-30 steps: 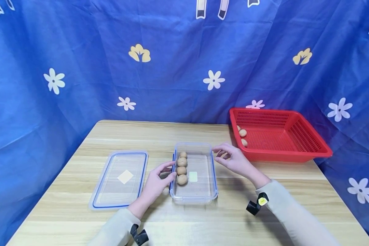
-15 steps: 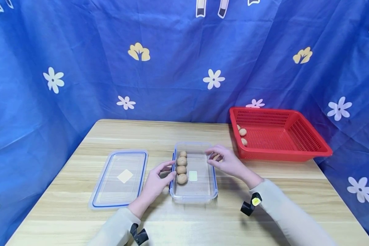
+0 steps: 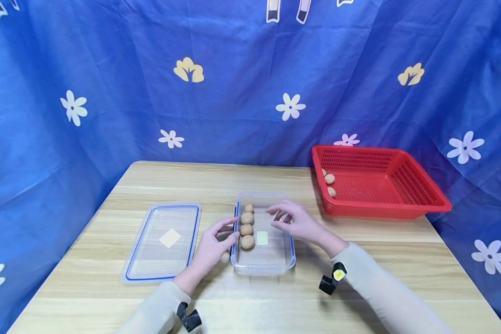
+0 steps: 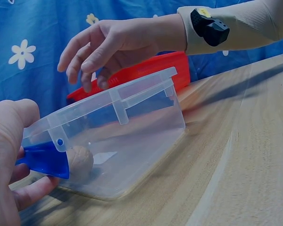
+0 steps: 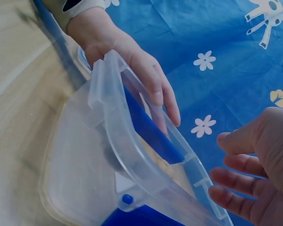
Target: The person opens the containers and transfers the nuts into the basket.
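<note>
A clear plastic food container [image 3: 275, 255] with blue side latches stands mid-table. Several walnuts [image 3: 247, 230] line its left inside wall, beside a pale square label [image 3: 262, 238]. My left hand [image 3: 212, 241] holds the container's left side; in the left wrist view its thumb is at the rim and its fingers are around the blue latch [image 4: 47, 160]. Over the container's right part hovers my right hand [image 3: 294, 221], fingers loosely bent. Both wrist views show nothing between its thumb and fingers. One walnut [image 4: 79, 162] shows through the container wall in the left wrist view.
The clear lid [image 3: 158, 260] with a blue seal lies flat at the left, a pale diamond label [image 3: 170, 238] on it. A red basket [image 3: 384, 211] stands at the back right, with a few walnuts [image 3: 329, 178] along its left side. A blue curtain [image 3: 234, 93] hangs behind the table.
My right hand has moved left from the container's right rim to above its inside. The left hand, the container, the lid and the walnuts look unchanged.
</note>
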The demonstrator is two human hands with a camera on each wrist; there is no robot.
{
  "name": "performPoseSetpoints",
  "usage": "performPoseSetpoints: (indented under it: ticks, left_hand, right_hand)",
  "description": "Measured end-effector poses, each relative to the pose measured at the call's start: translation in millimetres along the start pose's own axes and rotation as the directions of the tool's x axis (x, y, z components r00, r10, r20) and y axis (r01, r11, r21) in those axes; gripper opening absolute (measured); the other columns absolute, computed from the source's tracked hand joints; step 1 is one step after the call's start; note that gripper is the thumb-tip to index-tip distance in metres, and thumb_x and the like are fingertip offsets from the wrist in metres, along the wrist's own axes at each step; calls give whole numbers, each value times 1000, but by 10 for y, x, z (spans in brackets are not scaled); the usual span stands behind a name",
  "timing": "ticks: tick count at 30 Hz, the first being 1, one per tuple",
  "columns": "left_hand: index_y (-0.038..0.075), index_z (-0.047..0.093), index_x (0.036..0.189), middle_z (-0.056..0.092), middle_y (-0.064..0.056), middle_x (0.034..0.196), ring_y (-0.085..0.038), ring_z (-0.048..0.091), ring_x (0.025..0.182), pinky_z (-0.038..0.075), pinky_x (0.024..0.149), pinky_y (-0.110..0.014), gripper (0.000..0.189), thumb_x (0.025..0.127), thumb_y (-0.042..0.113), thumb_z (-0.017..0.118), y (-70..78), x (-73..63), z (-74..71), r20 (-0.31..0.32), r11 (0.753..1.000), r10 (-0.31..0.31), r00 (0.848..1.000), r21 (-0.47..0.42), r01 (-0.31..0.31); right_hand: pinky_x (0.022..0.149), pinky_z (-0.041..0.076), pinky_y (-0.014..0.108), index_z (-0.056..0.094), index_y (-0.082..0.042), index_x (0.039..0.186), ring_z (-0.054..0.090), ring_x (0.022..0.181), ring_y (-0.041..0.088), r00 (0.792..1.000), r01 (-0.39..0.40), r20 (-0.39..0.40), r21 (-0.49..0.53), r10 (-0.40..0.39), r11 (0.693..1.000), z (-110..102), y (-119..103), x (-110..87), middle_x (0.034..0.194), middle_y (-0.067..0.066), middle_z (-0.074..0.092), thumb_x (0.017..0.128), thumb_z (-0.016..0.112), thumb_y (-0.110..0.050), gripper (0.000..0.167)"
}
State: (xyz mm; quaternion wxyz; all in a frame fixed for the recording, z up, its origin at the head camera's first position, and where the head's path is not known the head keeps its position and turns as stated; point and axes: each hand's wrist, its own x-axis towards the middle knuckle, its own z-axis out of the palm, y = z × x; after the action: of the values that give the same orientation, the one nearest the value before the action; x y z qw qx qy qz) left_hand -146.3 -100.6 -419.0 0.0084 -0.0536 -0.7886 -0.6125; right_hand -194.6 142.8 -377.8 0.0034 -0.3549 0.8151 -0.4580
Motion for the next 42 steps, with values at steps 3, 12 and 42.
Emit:
performPoseSetpoints:
  ticks: [3, 12, 42]
  left_hand:
    - [6, 57, 125, 58, -19, 120, -32, 53, 112, 49, 89, -40, 41, 85, 9, 67, 8, -1, 1, 1, 1000, 6, 1000, 1, -6]
    - [5, 56, 126, 57, -19, 121, -33, 52, 112, 51, 86, -38, 41, 85, 8, 66, 40, 15, -7, 9, 1000, 15, 1000, -10, -15]
    - [14, 60, 123, 60, -13, 119, -29, 54, 111, 51, 86, -36, 40, 85, 15, 68, -279, 119, 3, -5, 1000, 28, 1000, -9, -28]
  right_hand:
    - [68, 55, 41, 61, 8, 109, 61, 85, 36, 1000, 15, 11, 8, -15, 1000, 61, 90, 16, 103, 24, 59, 79, 66, 9, 31]
    - [66, 54, 29, 63, 0, 110, 61, 83, 19, 998, 50, 47, 3, -50, 999, 204, 231, 62, 104, 13, 60, 81, 68, 0, 30]
    - [70, 53, 30, 64, -4, 111, 60, 85, 23, 974, 54, 224, -155, -18, 986, 496, 157, 161, 109, 7, 59, 80, 69, -5, 32]
